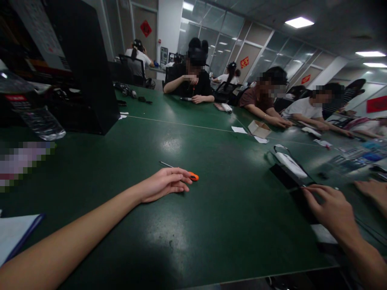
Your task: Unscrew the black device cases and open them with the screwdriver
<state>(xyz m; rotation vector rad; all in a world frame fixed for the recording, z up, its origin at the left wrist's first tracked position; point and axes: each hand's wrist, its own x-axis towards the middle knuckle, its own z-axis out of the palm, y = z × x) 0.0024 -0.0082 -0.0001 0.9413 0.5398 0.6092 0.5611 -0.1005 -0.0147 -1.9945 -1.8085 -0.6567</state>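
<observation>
An orange-handled screwdriver lies on the green table, its thin metal shaft pointing to the back left. My left hand rests beside and partly over it, fingers loosely apart and not wrapped round the handle. On the right, my right hand is at a dark flat object, thumb and index finger close together at its near edge. What those fingers hold, if anything, is too small to make out. A white pouch-like item with a dark strap sits just beyond.
A plastic bottle and a black upright panel stand at the left. An open cardboard box is at the back right. Several people sit around the table; another person's hand is at the right edge.
</observation>
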